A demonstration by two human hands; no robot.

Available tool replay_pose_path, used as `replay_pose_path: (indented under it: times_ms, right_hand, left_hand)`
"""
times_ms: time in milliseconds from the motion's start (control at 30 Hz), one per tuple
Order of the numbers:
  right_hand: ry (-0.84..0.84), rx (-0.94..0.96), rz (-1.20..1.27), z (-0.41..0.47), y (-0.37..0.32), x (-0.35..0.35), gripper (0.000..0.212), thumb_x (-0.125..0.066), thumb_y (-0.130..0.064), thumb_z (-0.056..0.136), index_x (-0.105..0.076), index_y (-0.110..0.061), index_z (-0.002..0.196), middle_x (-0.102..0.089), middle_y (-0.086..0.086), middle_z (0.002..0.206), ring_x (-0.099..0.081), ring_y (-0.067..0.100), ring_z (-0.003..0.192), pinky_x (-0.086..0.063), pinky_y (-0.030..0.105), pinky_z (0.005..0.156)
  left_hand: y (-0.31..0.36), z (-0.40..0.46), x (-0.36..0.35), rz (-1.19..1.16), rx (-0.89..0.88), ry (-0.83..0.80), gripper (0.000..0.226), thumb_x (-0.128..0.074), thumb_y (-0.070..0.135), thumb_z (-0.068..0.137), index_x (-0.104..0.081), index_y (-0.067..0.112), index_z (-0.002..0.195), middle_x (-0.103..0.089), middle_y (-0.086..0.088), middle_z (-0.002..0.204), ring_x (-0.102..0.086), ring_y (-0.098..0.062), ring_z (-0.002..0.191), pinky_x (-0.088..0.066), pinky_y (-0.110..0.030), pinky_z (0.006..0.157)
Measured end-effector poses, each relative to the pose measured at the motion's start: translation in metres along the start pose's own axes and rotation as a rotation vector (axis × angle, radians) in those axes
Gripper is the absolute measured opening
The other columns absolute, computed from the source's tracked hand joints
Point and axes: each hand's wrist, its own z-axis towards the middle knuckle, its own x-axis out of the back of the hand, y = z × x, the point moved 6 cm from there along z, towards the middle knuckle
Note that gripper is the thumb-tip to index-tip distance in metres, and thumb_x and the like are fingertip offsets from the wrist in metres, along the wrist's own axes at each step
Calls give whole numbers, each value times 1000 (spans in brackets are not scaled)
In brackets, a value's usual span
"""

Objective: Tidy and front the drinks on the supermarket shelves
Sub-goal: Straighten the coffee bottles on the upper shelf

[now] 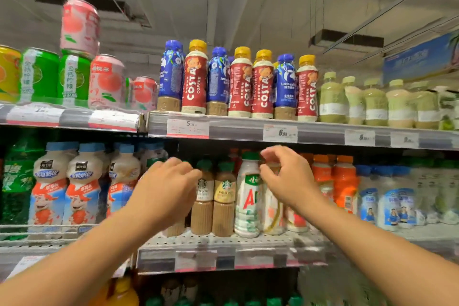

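Both hands reach to the middle shelf at the centre of the frame. The left hand, fingers curled, covers a bottle just left of 2 brown coffee bottles; whether it grips, I cannot tell. The right hand pinches the neck of a clear bottle beside a white green-capped bottle.

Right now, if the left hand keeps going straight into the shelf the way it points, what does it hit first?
Most likely the Starbucks latte bottle: the left hand has its fingertips by that bottle's green cap. Depth is unclear, and a bottle partly hidden behind the hand may come first.
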Motion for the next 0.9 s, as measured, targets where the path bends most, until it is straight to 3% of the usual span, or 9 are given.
replay_pose_path:
  times_ms: [100,167,233,300,433,533,700,833,900]
  right_hand:
    - [62,141,-180,35,15,40,33,-63,-9,82,-65,-9,115,-63,11,114,-54,30,110,-41,38,98]
    - [-22,132,-273,52,30,46,45,-60,-16,86,-56,-11,131,-52,9,132,-43,29,124,-36,41,106]
    - [-93,105,-360,62,44,46,55,-55,-28,90,-44,-17,142,-42,4,143,-34,25,132,-32,43,110]
    - [-97,117,-421,69,50,43,56,-52,-36,91,-42,-21,144,-43,1,142,-33,24,132,-28,40,111]
    - [-12,187,-531,81,45,46,48,-53,-53,90,-53,-27,130,-55,-1,123,-45,24,116,-35,37,98]
    - [-44,197,-620,92,37,50,46,-57,-59,85,-58,-27,118,-61,-2,113,-52,22,106,-39,35,88]
    - [-98,97,-795,102,18,50,44,-66,-57,81,-61,-21,106,-65,2,100,-60,24,91,-39,31,65]
    - [-112,49,-879,101,9,48,45,-68,-50,83,-57,-19,114,-62,4,103,-62,26,90,-42,34,63]
    - [-96,57,-915,98,8,45,44,-67,-46,85,-57,-18,117,-64,5,106,-63,26,93,-40,33,64]
  left_hand:
    - [8,54,26,109,-4,161,49,-71,17,69,-64,10,118,-63,-15,122,-59,-36,111,-51,-49,83]
    - [7,78,22,156,96,42,68,-66,21,73,-47,11,138,-41,-17,148,-37,-34,137,-37,-51,103]
    - [1,91,8,153,208,-64,77,-53,26,82,-21,19,151,-13,-9,161,-10,-25,148,-16,-47,116]
    - [-2,94,-2,143,281,-111,82,-50,25,83,-9,23,153,-7,-3,162,-2,-21,148,-8,-42,118]
    - [-2,92,-9,131,323,-68,88,-54,23,74,-13,24,152,-18,-2,158,-7,-20,146,-8,-39,118]
    - [-1,93,-7,128,317,-61,87,-55,27,74,-14,24,151,-21,-1,156,-11,-21,145,-7,-40,119]
    - [-2,96,-1,110,281,-65,80,-52,32,79,-15,26,151,-22,0,156,-14,-19,144,-2,-39,119]
    - [-4,95,1,114,231,-59,77,-51,35,81,-18,25,151,-27,1,153,-19,-21,140,-4,-37,117]
    - [-4,98,4,94,211,-26,69,-50,36,81,-28,26,146,-37,2,144,-28,-21,134,-11,-36,115]
